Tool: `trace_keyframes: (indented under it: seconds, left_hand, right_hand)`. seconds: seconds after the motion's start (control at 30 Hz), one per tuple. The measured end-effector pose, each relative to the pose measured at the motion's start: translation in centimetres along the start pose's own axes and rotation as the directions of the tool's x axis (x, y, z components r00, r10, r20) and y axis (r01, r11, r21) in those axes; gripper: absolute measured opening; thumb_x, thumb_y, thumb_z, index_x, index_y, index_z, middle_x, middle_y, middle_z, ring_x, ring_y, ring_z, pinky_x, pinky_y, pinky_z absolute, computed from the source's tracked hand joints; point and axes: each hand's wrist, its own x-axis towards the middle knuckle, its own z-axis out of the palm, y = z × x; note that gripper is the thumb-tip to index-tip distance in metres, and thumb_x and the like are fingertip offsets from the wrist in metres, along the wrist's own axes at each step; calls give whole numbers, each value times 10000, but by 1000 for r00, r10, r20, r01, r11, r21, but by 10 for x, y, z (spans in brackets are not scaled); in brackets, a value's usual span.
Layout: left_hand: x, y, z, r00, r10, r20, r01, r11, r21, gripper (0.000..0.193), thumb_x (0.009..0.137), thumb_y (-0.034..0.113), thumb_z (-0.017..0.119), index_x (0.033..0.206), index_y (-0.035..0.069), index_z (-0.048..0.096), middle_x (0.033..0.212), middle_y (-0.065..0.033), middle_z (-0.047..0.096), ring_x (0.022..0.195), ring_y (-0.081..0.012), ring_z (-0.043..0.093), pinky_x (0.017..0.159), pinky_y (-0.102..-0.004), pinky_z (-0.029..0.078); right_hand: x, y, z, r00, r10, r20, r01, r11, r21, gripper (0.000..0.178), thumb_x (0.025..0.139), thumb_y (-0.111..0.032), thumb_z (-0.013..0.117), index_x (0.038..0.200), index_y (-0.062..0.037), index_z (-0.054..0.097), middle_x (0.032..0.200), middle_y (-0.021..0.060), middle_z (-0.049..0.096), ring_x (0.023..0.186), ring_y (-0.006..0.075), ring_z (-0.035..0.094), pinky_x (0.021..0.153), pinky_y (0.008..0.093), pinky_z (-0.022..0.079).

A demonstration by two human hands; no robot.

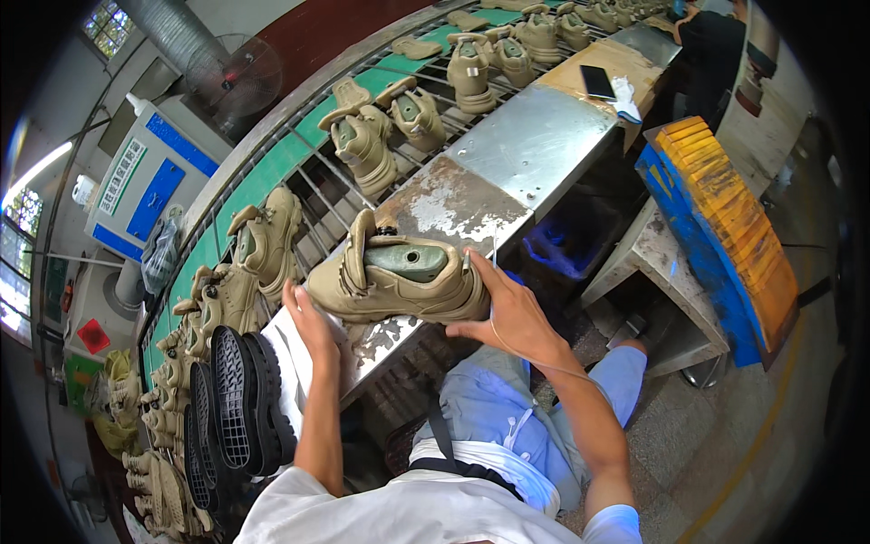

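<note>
A tan shoe upper [408, 283] with a green last [410, 260] inside lies lengthwise between my hands, over the bench's near edge. Its tongue and laces stand up toward the left end. My left hand [313, 328] is against the toe, fingers nearly straight. Around the heel curls my right hand [518, 313], with the thumb low on the near side and the fingers behind. A thin pale cord [544, 364] runs along my right hand and forearm. Black soles [245, 394] stand on edge left of my left forearm, beside white sheets [288, 358].
Many tan shoe uppers [362, 150] stand along a barred rack [313, 195] with a green strip. A phone [597, 82] and a white cloth [625, 98] lie on the metal bench [535, 150]. A yellow-and-blue panel [725, 227] leans at right. Another person [711, 54] is at the far end.
</note>
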Motion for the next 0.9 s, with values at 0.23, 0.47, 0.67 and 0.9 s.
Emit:
trace_keyframes:
  seconds: [0.23, 0.47, 0.67, 0.9]
  left_hand:
    - [31, 21, 78, 896, -150, 417, 268, 933, -240, 382, 1138, 274, 500, 1299, -24, 678, 1253, -111, 699, 1137, -203, 648, 1016, -355, 507]
    - [-24, 186, 295, 625, 388, 678, 45, 849, -527, 414, 1127, 298, 547, 1303, -46, 697, 1247, -91, 714, 1121, -164, 637, 1017, -315, 487]
    - [-70, 278, 505, 346, 727, 593, -246, 681, -690, 436, 1144, 331, 450, 1240, -1, 717, 1159, -168, 751, 1080, -260, 682, 997, -364, 497]
    - [-73, 275, 539, 145, 750, 645, -219, 660, -718, 498, 1154, 366, 411, 1196, -7, 739, 1001, -171, 787, 909, -236, 736, 869, -364, 557]
  right_hand:
    - [-37, 34, -24, 923, 100, -372, -20, 977, 213, 976, 656, -282, 1031, 1444, 43, 555, 1328, 207, 700, 1217, 243, 684, 1069, 371, 523]
    - [-122, 17, -182, 670, 13, -742, -119, 989, -90, 928, 665, -263, 1030, 1423, 20, 576, 1298, 185, 719, 1205, 244, 692, 1046, 383, 545]
    - [-137, 40, -305, 456, -69, -887, -361, 897, -255, 864, 707, -353, 990, 1384, 27, 612, 1212, 201, 755, 1147, 288, 729, 1014, 380, 552]
    - [-152, 65, -315, 455, 33, -890, -500, 837, -224, 844, 703, -439, 954, 1363, -6, 653, 1192, 202, 767, 1111, 306, 751, 1008, 394, 563]
